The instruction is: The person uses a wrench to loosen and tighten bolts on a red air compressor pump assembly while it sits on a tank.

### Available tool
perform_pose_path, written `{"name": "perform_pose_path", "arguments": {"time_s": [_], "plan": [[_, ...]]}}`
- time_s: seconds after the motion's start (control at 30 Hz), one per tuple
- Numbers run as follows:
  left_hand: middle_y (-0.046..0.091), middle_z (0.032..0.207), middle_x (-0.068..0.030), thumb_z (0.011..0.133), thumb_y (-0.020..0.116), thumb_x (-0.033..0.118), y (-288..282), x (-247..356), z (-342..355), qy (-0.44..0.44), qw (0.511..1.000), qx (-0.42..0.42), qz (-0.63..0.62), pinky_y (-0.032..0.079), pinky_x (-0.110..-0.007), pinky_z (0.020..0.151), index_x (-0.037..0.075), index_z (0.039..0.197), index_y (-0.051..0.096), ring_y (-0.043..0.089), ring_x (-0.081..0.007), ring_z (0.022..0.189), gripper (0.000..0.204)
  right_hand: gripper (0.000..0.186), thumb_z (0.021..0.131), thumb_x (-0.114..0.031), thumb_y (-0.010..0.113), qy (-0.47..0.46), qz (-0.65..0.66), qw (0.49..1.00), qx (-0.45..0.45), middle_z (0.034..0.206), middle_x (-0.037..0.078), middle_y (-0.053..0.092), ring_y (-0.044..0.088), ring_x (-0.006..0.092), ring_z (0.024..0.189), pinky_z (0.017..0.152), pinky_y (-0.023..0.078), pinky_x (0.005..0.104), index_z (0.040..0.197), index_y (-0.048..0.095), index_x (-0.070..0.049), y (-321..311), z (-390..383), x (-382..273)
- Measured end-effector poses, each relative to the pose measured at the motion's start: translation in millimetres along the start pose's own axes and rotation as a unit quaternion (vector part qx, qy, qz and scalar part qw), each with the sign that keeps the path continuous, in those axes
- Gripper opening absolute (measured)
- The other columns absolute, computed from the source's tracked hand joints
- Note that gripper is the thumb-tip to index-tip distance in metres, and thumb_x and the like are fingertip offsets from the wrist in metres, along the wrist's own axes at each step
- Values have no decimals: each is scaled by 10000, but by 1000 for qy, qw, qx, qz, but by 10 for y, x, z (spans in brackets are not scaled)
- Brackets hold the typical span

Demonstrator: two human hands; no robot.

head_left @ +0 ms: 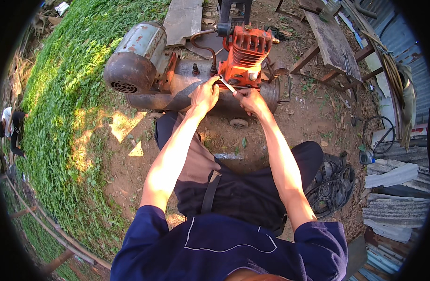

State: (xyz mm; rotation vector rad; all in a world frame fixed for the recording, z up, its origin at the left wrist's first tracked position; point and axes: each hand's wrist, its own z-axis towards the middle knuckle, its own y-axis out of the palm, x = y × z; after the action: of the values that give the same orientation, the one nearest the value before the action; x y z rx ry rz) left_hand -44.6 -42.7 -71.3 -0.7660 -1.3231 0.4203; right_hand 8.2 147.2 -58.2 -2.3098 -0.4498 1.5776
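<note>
In front of me stands an air compressor with a rusty horizontal tank [184,72] and an orange finned pump head [248,49] on top. A silver wrench [228,85] slants across the foot of the pump head. My right hand [252,101] is closed around its near end. At the wrench's far end, by the left corner of the pump's base, the fingers of my left hand [205,97] pinch its head. Those fingers partly hide the wrench's jaw and any fastener there. To the left, a grey, rust-stained electric motor [136,56] is mounted on the same tank.
A curved copper-brown pipe [206,47] rises from the tank to the pump. A small wheel [238,123] sits below. Right of me lie a black coil [328,185] and corrugated sheets [397,210]; a wooden bench [332,44] stands behind. Far left, another person [11,129] bends over.
</note>
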Motion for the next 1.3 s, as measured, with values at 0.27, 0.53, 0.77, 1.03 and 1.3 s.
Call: {"name": "perform_pose_path", "arguments": {"time_s": [0.27,0.53,0.77,1.03,1.3], "plan": [[698,1004,-170,912,536,155,-44,22,37,30,998,-5,55,532,-476,814,164,1237,617,674,-364,926,335,299,998,-281,551,76,182,980,-34,594,2,508,432,72,424,374,362,279,1084,650,-12,246,-124,-8],[665,1166,-118,858,511,60,-111,-113,154,103,991,11,89,489,-432,951,142,1177,665,607,-316,1119,364,338,1019,-286,483,134,219,961,-105,631,56,554,556,157,461,436,526,330,1165,596,-3,228,-151,-194],[631,1233,-115,863,494,41,-169,108,170,54,992,-53,101,473,-413,982,110,1194,651,592,-313,1141,373,280,976,-267,528,135,214,961,-108,590,-18,466,388,79,432,387,361,271,1083,667,-50,31,-60,-20],[639,1225,-75,878,491,35,-223,14,98,36,992,-53,113,483,-420,965,172,1218,659,607,-293,1134,403,385,988,-401,520,121,90,977,-152,578,-29,444,392,85,463,421,363,278,1063,677,-58,-97,73,-51],[618,1225,-123,885,520,88,-360,-49,167,44,987,-78,131,477,-418,963,123,1198,654,590,-321,1143,342,366,1037,-319,400,142,409,893,-118,651,80,592,624,205,536,528,574,371,1010,603,-16,1024,-123,-205]]}}
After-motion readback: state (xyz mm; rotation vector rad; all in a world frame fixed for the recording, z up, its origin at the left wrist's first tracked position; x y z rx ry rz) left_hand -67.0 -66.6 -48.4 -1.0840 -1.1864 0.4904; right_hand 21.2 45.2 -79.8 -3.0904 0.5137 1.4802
